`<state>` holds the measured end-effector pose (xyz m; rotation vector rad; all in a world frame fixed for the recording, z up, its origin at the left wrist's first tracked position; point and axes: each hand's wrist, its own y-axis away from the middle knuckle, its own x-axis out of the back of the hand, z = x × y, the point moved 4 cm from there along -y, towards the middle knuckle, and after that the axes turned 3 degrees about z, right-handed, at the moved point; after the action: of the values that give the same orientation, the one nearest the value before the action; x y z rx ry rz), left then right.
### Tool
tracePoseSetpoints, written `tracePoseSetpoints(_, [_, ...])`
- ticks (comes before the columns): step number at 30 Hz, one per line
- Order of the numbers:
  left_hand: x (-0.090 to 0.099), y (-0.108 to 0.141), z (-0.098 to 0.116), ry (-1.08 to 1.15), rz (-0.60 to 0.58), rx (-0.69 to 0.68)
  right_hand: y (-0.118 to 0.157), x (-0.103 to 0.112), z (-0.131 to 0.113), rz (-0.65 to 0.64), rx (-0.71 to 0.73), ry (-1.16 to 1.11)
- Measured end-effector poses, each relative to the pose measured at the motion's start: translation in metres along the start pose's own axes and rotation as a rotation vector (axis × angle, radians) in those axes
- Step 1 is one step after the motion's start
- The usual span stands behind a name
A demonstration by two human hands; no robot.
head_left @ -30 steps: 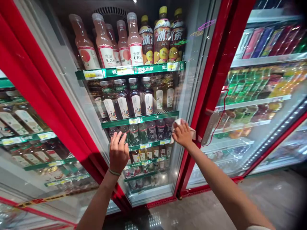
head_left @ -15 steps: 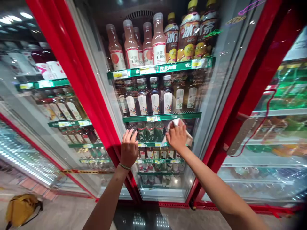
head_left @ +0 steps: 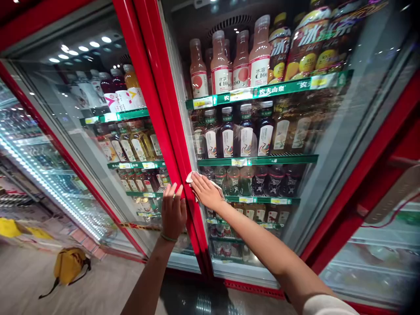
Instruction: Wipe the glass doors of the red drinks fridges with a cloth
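Note:
My right hand [head_left: 207, 191] lies with fingers stretched over a pale cloth [head_left: 190, 176], pressing it to the left edge of a glass fridge door [head_left: 229, 264], where the glass meets the red frame [head_left: 169, 131]. Bits of the cloth stick out past the fingertips and along the hand's far side. To its left, my left hand [head_left: 173, 212] is raised with fingers extended and nothing in it, a band on the wrist. It is in front of the red frame; whether it touches is unclear. Bottled drinks [head_left: 246, 135] stand in rows behind the glass.
Another glass door with shelved bottles [head_left: 139, 144] is on the left. A red post and a power strip [head_left: 392, 197] with a red cord stand at the right. A yellow backpack [head_left: 68, 264] lies on the floor [head_left: 108, 286] at lower left.
My right hand has swept the cloth leftward across the glass to the door's left edge. The view has turned left, and my left hand remains raised by the red frame.

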<state>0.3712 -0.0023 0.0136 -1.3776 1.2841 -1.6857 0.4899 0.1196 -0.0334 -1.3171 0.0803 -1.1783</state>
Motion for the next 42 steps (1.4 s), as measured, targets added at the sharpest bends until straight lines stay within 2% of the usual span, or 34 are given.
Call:
tracePoseSetpoints(4, [-0.006,-0.001,0.024,0.041,0.019,-0.027,0.069,0.003,-0.008,-0.105,0.162,-0.022])
tracePoseSetpoints(6, [-0.007,-0.002,0.036,0.054,0.014,-0.038,0.088,0.014,0.0,-0.142,0.228,-0.042])
tracePoseSetpoints(7, [-0.008,-0.003,0.04,0.057,0.011,-0.038,0.089,0.022,0.01,-0.152,0.246,-0.049])
tracePoseSetpoints(10, [-0.013,-0.004,0.049,0.059,0.007,-0.021,0.06,0.058,0.059,-0.151,0.22,-0.048])
tracePoseSetpoints(13, [-0.023,-0.005,0.06,0.074,0.011,-0.011,0.012,0.098,0.117,-0.062,0.081,0.0])
tracePoseSetpoints(15, [-0.032,-0.005,0.068,0.097,0.012,-0.016,-0.001,0.113,0.139,0.029,-0.015,0.051])
tracePoseSetpoints(16, [-0.036,-0.004,0.072,0.111,0.007,-0.017,0.002,0.114,0.143,0.066,-0.054,0.072])
tracePoseSetpoints(17, [-0.041,-0.004,0.075,0.126,-0.003,-0.016,0.012,0.111,0.141,0.086,-0.069,0.088])
tracePoseSetpoints(19, [-0.047,-0.002,0.078,0.148,-0.027,-0.003,0.049,0.094,0.126,0.086,-0.039,0.102])
tracePoseSetpoints(21, [-0.052,0.0,0.079,0.157,-0.046,0.007,0.1,0.075,0.103,0.054,0.097,0.1])
tracePoseSetpoints(23, [-0.056,-0.001,0.081,0.155,-0.049,-0.003,0.147,0.064,0.09,0.024,0.174,0.094])
tracePoseSetpoints(25, [-0.061,-0.004,0.084,0.163,-0.035,-0.038,0.18,0.067,0.093,-0.006,0.223,0.094])
tracePoseSetpoints(28, [-0.07,-0.013,0.096,0.188,-0.026,-0.08,0.191,0.096,0.129,-0.025,0.253,0.122])
tracePoseSetpoints(30, [-0.077,-0.021,0.106,0.187,-0.03,-0.076,0.179,0.127,0.17,-0.015,0.214,0.163])
tracePoseSetpoints(33, [-0.088,-0.035,0.126,0.176,-0.011,-0.078,0.151,0.177,0.237,0.038,0.032,0.253])
tracePoseSetpoints(36, [-0.103,-0.047,0.147,0.156,0.003,-0.107,0.133,0.21,0.279,0.137,-0.186,0.347])
tracePoseSetpoints(39, [-0.122,-0.054,0.163,0.105,0.008,-0.132,0.147,0.208,0.278,0.252,-0.343,0.422])
tracePoseSetpoints(42, [-0.141,-0.051,0.174,0.043,0.028,-0.157,0.194,0.18,0.248,0.307,-0.395,0.45])
